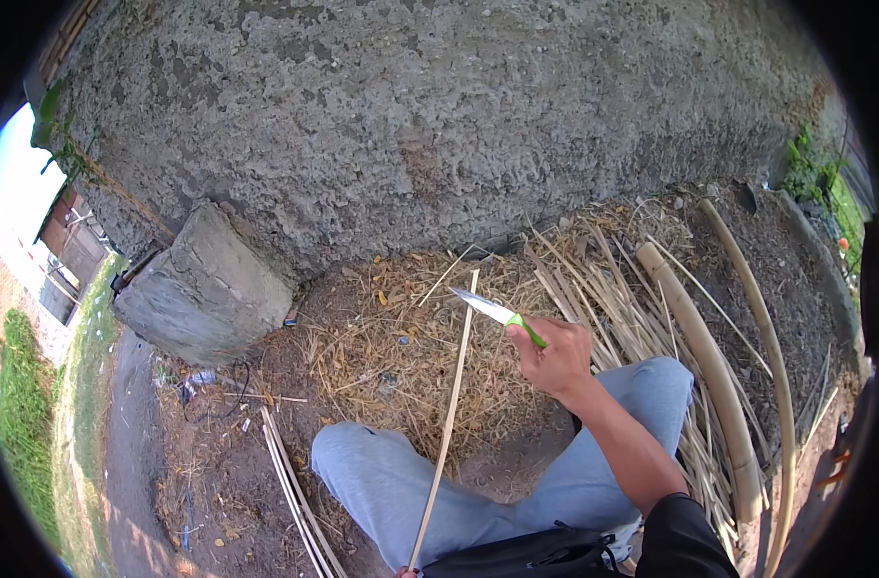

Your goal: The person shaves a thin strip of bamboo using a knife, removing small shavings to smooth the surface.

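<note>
A rough, grey wall (439,116) closes off the far edge of the ground (208,462). A stone block (208,279) stands at its far left part, against the wall. Toward the right edge lie a curved bamboo pole (771,337), a thick split bamboo length (706,376) and a pile of bamboo strips (603,303), roughly side by side, perhaps to stay within reach. The person's bent legs (372,482) sit at the near edge, around a mat of dry straw and shavings (410,385). A few loose strips (287,477) lie left of the left knee.

One long bamboo strip (446,433) slants up from the lap, between the knees, likely so that its far part stays free of legs and ground. The right hand (555,356) is wrapped around the green handle of a knife (497,314); its blade points left across the strip near the far tip, though contact cannot be told. Gripping only the handle probably keeps the fingers off the edge. The left hand (406,572), barely visible, is closed on the strip's near end.

There is open room above the shavings and leftward to the block; the right knee and the pile crowd the right side.
</note>
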A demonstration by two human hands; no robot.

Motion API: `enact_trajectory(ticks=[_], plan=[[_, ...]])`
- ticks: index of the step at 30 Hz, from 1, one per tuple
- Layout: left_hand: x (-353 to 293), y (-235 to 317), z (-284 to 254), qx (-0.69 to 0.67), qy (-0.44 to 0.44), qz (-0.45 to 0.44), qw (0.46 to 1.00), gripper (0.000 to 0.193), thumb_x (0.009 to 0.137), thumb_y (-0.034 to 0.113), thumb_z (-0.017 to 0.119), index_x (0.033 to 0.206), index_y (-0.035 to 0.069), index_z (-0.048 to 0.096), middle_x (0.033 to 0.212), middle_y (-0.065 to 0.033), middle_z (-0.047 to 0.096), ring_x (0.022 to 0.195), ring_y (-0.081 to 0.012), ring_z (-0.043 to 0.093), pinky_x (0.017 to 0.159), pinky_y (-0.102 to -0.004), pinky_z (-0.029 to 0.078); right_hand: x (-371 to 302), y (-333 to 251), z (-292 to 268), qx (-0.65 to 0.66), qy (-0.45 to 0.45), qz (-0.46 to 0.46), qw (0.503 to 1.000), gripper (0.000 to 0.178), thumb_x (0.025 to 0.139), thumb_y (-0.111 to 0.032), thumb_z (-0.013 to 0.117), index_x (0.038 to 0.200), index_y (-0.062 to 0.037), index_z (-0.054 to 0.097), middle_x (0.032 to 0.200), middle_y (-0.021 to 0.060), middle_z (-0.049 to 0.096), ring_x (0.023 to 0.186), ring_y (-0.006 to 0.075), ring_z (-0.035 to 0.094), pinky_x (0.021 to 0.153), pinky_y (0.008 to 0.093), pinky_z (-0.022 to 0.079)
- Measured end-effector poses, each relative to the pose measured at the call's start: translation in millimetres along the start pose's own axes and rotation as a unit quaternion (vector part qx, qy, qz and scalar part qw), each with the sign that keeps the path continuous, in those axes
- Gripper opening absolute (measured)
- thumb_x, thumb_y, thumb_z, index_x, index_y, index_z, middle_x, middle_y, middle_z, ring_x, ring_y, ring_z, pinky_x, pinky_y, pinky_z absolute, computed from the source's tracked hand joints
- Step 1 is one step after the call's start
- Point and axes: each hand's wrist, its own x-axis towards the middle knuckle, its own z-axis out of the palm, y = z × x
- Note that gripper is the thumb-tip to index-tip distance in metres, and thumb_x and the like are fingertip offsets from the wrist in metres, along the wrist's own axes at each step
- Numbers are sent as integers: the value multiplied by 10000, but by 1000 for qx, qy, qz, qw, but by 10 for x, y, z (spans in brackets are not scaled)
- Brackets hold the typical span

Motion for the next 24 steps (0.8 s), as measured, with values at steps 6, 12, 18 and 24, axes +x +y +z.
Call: enact_trajectory(ticks=[6, 12, 18, 24], plan=[[-65, -84, -24, -34, 12, 12, 999, 340, 1022, 236, 544, 809, -16, 628, 633, -136, 511, 566, -247, 421, 544, -402, 364, 81, 105, 40, -51, 15, 39, 998, 256, 893, -301, 707, 847, -52, 749, 601, 129, 642, 504, 299, 618, 481, 412, 447], [4, -556, -164, 133, 114, 55, 983, 416, 1014, 222, 526, 679, -22, 555, 528, -112, 450, 499, -222, 405, 486, -400, 337, 241, 830, 44, -265, -85, 199, 940, 330, 944, -321, 636, 846, -13, 704, 728, 154, 682, 584, 319, 663, 503, 417, 487], [279, -450, -148, -38, 50, 12, 998, 412, 1026, 235, 460, 720, -10, 587, 553, -29, 464, 507, -142, 425, 480, -346, 354, 49, 359, 176, -126, -28, 89, 988, 347, 963, -337, 602, 920, -7, 703, 759, 160, 689, 592, 348, 672, 550, 424, 537], [465, -22, -81, -160, 20, -78, 984, 399, 1042, 254, 462, 739, 19, 572, 573, -1, 475, 507, -94, 436, 467, -279, 336, -109, 451, 32, -274, -289, 49, 916, 317, 964, -328, 605, 865, -46, 709, 719, 169, 670, 644, 314, 697, 548, 415, 537]])
